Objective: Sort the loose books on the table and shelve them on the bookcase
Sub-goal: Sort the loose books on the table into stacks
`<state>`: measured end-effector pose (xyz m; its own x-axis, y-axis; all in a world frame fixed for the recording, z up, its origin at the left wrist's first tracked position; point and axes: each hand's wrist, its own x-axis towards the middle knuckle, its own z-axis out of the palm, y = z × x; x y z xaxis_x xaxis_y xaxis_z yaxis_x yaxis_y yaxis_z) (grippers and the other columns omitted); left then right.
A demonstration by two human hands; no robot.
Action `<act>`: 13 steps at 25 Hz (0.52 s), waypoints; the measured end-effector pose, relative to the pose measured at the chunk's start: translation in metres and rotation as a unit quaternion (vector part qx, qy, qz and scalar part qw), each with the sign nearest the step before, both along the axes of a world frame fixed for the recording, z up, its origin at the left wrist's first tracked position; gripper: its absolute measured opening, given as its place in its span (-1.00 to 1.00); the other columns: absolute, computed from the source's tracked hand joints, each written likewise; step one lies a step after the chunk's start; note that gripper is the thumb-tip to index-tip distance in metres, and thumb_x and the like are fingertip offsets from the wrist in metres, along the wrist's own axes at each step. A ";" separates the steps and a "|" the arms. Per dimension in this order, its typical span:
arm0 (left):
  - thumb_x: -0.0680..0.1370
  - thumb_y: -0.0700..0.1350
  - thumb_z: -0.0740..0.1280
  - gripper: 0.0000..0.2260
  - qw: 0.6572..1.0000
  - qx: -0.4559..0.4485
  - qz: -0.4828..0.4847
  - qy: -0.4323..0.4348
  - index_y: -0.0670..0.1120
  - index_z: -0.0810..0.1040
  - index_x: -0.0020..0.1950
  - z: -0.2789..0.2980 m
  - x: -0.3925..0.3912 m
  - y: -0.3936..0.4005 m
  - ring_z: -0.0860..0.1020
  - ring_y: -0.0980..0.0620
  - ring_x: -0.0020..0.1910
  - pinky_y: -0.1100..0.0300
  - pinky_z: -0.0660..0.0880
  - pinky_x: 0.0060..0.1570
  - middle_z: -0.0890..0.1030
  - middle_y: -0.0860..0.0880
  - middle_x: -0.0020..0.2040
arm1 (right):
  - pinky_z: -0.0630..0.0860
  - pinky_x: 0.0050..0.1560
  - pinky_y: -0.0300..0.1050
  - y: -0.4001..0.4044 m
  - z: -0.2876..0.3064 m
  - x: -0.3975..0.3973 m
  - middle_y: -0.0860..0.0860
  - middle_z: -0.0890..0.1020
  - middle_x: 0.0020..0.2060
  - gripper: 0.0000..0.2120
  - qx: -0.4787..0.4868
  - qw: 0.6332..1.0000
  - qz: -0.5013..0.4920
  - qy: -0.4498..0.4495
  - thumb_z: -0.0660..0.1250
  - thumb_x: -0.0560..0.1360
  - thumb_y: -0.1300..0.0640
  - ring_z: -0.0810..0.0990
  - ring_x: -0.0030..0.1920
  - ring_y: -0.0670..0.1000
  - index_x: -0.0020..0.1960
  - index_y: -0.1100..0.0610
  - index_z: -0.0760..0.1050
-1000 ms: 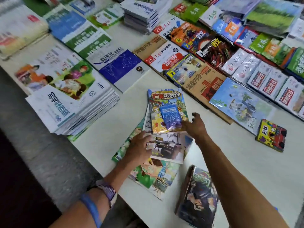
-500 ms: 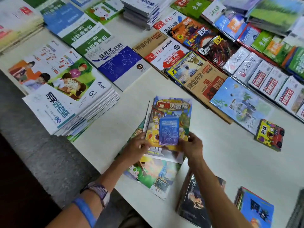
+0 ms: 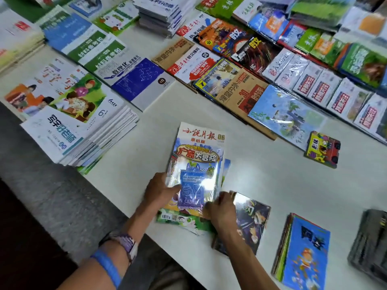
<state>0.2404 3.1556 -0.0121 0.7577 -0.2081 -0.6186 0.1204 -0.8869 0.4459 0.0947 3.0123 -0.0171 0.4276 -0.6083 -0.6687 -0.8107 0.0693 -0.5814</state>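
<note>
Glossy shrink-wrapped comic book [image 3: 195, 164] between both hands

A single head-worn wide-angle view looks forward and steeply down over the worktop [image 3: 261, 185] from its near edge. Both forearms reach in from the bottom, close to the lens; the far rows of books [image 3: 272, 59] fill the top.

Both hands [image 3: 161, 190] [image 3: 219, 208] hold wrapped comic [image 3: 196, 164] over table [image 3: 261, 185].

comic [image 3: 196, 164] atop magazine [image 3: 201, 133], table [image 3: 261, 181]
</note>
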 end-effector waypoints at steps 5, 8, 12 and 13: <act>0.39 -0.04 0.52 -0.52 0.999 -0.013 -0.008 0.031 -0.05 0.50 0.26 0.017 -0.037 0.024 0.63 -0.03 0.00 0.10 0.61 -0.02 0.56 -0.06 0.18 | 0.52 -0.25 -0.15 0.020 0.010 -0.036 0.12 0.70 -0.10 -0.71 0.064 0.998 0.015 0.023 0.41 0.43 0.04 0.67 -0.16 0.11 0.05 0.21 0.53; 0.44 -0.11 0.48 -0.47 0.999 -0.030 -0.018 0.041 0.00 0.40 0.37 0.020 -0.039 0.027 0.58 0.04 0.01 0.18 0.55 -0.07 0.53 0.01 0.21 | 0.41 -0.37 -0.21 0.007 0.021 -0.027 0.03 0.66 -0.12 -0.77 0.073 0.996 -0.024 -0.038 0.42 0.46 0.19 0.59 -0.28 -0.05 0.08 0.12 0.45; 0.38 0.01 0.56 -0.32 0.993 -0.064 0.065 0.079 -0.04 0.37 0.43 0.021 -0.019 0.018 0.61 -0.02 0.07 0.19 0.53 -0.05 0.56 -0.05 0.28 | 0.49 -0.32 -0.19 -0.006 0.022 -0.014 -0.07 0.65 -0.18 -0.78 0.070 0.996 0.015 -0.044 0.46 0.42 0.20 0.61 -0.26 -0.10 -0.05 0.02 0.45; 0.29 0.16 0.58 -0.23 0.992 -0.051 0.077 0.084 -0.05 0.40 0.42 0.015 -0.010 0.017 0.60 -0.06 0.14 0.17 0.52 0.04 0.56 -0.04 0.30 | 0.56 -0.25 -0.14 -0.001 0.018 -0.012 -0.05 0.67 -0.13 -0.71 0.056 0.997 0.024 -0.042 0.48 0.36 0.12 0.65 -0.20 -0.05 0.01 0.01 0.44</act>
